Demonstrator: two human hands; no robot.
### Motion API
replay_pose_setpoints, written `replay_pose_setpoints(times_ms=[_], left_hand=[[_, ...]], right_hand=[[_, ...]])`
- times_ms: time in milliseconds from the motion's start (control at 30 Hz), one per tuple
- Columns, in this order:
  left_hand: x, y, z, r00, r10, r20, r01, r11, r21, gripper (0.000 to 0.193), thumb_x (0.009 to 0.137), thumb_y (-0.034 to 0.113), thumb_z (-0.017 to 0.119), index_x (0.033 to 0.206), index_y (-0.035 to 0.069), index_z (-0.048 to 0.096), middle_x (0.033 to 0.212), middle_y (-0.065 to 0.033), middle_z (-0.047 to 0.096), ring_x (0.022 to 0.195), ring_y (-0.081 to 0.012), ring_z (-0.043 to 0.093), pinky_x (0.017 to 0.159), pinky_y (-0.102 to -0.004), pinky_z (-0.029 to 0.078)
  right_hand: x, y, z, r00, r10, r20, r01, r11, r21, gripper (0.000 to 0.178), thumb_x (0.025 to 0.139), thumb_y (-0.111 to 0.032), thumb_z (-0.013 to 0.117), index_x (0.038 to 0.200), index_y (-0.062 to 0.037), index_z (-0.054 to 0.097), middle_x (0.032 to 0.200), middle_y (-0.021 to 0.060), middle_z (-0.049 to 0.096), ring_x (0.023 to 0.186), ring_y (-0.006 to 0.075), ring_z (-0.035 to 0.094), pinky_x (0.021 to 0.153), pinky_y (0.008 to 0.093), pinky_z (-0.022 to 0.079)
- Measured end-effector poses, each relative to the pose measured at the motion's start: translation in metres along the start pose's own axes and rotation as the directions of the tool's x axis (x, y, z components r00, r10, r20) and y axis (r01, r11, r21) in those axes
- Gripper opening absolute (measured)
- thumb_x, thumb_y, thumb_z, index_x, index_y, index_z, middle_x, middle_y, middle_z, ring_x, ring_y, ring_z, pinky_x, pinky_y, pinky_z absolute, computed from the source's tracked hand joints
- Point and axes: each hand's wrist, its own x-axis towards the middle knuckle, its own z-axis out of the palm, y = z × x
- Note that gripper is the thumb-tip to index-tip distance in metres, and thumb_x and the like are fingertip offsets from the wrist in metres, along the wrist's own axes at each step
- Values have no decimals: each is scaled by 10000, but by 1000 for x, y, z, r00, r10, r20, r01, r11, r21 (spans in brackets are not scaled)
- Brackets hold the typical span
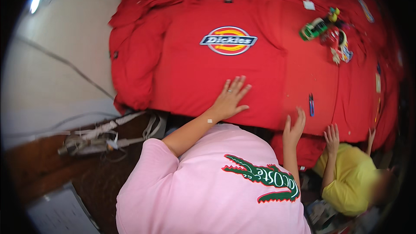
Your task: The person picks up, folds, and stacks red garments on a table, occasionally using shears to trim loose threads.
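A red T-shirt (190,78) is spread across the table, its chest print (228,40) an oval badge with a dark blue band. My left hand (233,99) lies flat on the lower part of this shirt, fingers spread, a ring on one finger. Near the table's front edge, my right hand (295,126) is raised with fingers stretched out and nothing in it. Whether its palm touches the cloth, I cannot tell. To its right lies a slim blue tool (311,105), too small to name for certain.
More red shirts (132,56) lie heaped around the table's sides and back. Toy vehicles, one a green toy (313,29), rest at the far right. A person in yellow (349,182) leans at the right edge, one hand (332,139) by the table. Bundled cables (93,142) hang at left.
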Motion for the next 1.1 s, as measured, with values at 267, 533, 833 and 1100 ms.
replay_pose_setpoints(times_ms=[267, 533, 833, 1100], left_hand=[[-189, -146, -26, 575, -703, -417, 817, 514, 260, 768, 1052, 542, 436, 1645, 103, 223, 1722, -154, 162, 1570, -373, 193, 1220, -655, 142], [-203, -123, -25, 497, -696, -519, 675, 686, -273, 403, 973, 366, 689, 1216, 45, 667, 1430, -182, 519, 1332, -408, 462, 1110, -525, 358], [-182, -154, -25, 404, -867, -291, 357, 442, -823, 353, 945, 298, 764, 803, 69, 537, 710, 0, 455, 685, -141, 411, 644, -305, 384], [-268, -118, -23, 444, -887, 126, 475, 113, -873, 250, 871, 115, 826, 938, 66, 590, 791, 3, 628, 685, -89, 544, 642, -236, 450]], right_hand=[[30, -2, 84, 836, -391, 385, 516, 800, -306, 715, 1046, -376, 530, 1638, -87, 253, 1712, 167, 186, 1586, 354, 159, 1271, 519, 152], [-20, 4, 47, 969, -235, 72, 235, 972, 14, 540, 910, -110, 735, 1401, -40, 520, 1332, 159, 563, 1182, 318, 566, 1023, 426, 461], [3, 30, 40, 867, 198, 458, -455, 689, 563, 508, 875, 10, 759, 1334, 12, 543, 895, 38, 662, 796, 128, 642, 759, 277, 529], [-81, 72, -3, 807, 323, 494, -555, 702, 446, 343, 843, 54, 773, 1146, 5, 621, 831, 3, 623, 759, 77, 597, 714, 228, 508]])
